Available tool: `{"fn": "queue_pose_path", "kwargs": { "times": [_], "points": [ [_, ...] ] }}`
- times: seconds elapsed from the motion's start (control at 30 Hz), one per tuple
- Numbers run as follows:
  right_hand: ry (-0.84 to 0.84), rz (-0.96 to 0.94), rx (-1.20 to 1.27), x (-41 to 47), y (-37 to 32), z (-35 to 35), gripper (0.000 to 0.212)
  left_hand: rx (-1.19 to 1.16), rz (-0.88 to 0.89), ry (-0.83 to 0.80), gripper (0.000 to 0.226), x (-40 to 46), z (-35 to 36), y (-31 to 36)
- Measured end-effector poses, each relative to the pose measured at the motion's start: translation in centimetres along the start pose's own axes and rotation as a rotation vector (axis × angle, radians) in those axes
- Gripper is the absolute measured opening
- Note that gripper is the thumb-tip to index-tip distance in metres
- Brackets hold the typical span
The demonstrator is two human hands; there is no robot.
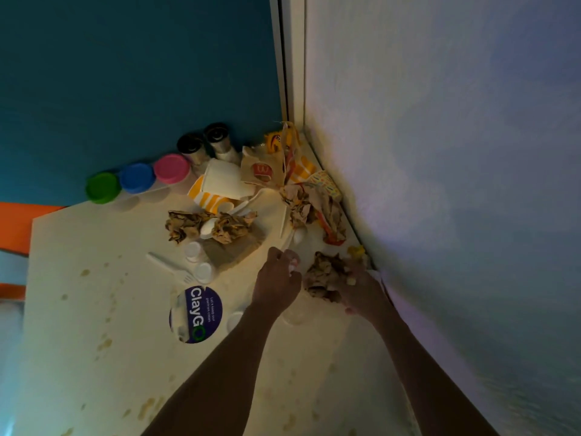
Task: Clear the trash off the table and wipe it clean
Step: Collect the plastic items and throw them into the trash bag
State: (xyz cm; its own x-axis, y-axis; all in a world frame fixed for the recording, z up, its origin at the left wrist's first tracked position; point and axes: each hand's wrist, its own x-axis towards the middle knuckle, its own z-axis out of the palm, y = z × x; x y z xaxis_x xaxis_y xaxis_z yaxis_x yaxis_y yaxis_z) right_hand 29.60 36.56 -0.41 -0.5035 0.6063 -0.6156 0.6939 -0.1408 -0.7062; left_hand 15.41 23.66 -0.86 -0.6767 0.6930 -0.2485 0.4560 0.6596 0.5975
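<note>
Gripping crumpled brown paper (323,275), right hand (361,291); left hand (276,278) pinching something small, white.

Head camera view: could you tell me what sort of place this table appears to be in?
Probably a fast-food restaurant's dining area. The white table in a wall corner bears a "ClayGo" clean-up sticker, a branded brown paper bag, crumpled wrappers and a plastic fork. Two shakers stand by the wall.

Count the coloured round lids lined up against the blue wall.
3. They sit in a row at the table's back edge: green lid furthest left, blue lid in the middle, pink lid on the right, beside two dark-topped shakers. None looks hidden.
</note>
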Motion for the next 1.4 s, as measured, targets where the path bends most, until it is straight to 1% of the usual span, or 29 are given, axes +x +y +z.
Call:
{"fn": "queue_pose_path", "kwargs": {
  "times": [0.07,0.13,0.2,0.27,0.3,0.37,0.47,0.53,0.6,0.67,0.73,0.8,0.87,0.93,1.03,1.07,1.1,1.13,1.2,1.23,1.3,1.4],
  "points": [
    [-0.062,0.029,0.035,-0.3,-0.3,0.2,0.055,-0.033,-0.036,0.043,0.022,-0.7,-0.3,-0.5],
    [-0.033,-0.016,0.073,-0.6,-0.4,0.2,0.046,-0.078,-0.062,0.099,0.019,-1.3,-0.7,-1.0],
    [0.125,-0.108,0.038,-0.6,-0.1,-0.1,0.037,-0.106,-0.098,0.122,0.019,-1.7,-1.1,-1.5],
    [0.275,-0.209,-0.156,-0.4,0.6,-0.5,0.037,-0.128,-0.133,0.114,0.019,-1.9,-1.5,-1.9],
    [0.309,-0.242,-0.248,-0.3,1.1,-0.7,0.04,-0.142,-0.144,0.108,0.019,-1.9,-1.7,-2.0],
    [0.317,-0.27,-0.396,0.1,2.0,-0.8,0.052,-0.174,-0.176,0.109,0.017,-2.1,-1.9,-2.3],
    [0.244,-0.245,-0.584,1.1,3.3,-0.2,0.076,-0.194,-0.217,0.123,0.015,-2.1,-2.1,-2.6],
    [0.219,-0.22,-0.668,1.4,3.5,0.4,0.086,-0.204,-0.221,0.139,0.016,-2.0,-2.3,-2.6],
    [0.275,-0.24,-0.684,1.2,3.2,0.8,0.086,-0.2,-0.232,0.151,0.018,-2.1,-2.5,-2.6],
    [0.369,-0.313,-0.627,1.0,3.1,0.9,0.083,-0.197,-0.248,0.156,0.02,-2.2,-2.7,-2.6],
    [0.415,-0.383,-0.623,1.1,3.6,1.0,0.083,-0.191,-0.256,0.148,0.024,-2.3,-2.7,-2.6],
    [0.403,-0.413,-0.678,1.5,4.0,1.0,0.087,-0.188,-0.248,0.128,0.029,-2.3,-2.7,-2.5],
    [0.335,-0.377,-0.775,2.2,4.0,0.5,0.088,-0.189,-0.225,0.121,0.031,-2.4,-2.4,-2.6],
    [0.253,-0.314,-0.903,2.9,3.6,0.0,0.078,-0.181,-0.22,0.131,0.027,-2.6,-2.3,-2.6],
    [0.257,-0.351,-1.029,2.9,3.1,0.2,0.046,-0.157,-0.201,0.155,0.016,-3.2,-2.1,-2.7],
    [0.284,-0.333,-1.0,2.5,2.9,0.3,0.041,-0.135,-0.177,0.148,0.015,-3.3,-2.1,-2.8],
    [0.286,-0.281,-0.947,2.1,2.7,0.4,0.039,-0.104,-0.141,0.128,0.015,-3.3,-2.0,-2.8],
    [0.285,-0.267,-0.934,1.7,2.9,0.4,0.037,-0.062,-0.101,0.092,0.016,-3.3,-1.8,-2.8],
    [0.293,-0.361,-0.963,1.3,3.8,0.4,0.03,0.056,-0.034,0.005,0.023,-3.1,-1.4,-2.7],
    [0.273,-0.358,-0.914,1.1,4.2,0.2,0.025,0.134,-0.014,-0.038,0.028,-2.8,-1.1,-2.5],
    [0.285,-0.324,-0.729,0.7,4.7,0.1,0.016,0.289,-0.012,-0.104,0.036,-2.5,-0.5,-2.1],
    [0.305,-0.306,-0.604,0.2,5.8,-0.1,0.025,0.405,0.003,-0.13,0.038,-2.3,0.1,-1.4]
  ]
}}
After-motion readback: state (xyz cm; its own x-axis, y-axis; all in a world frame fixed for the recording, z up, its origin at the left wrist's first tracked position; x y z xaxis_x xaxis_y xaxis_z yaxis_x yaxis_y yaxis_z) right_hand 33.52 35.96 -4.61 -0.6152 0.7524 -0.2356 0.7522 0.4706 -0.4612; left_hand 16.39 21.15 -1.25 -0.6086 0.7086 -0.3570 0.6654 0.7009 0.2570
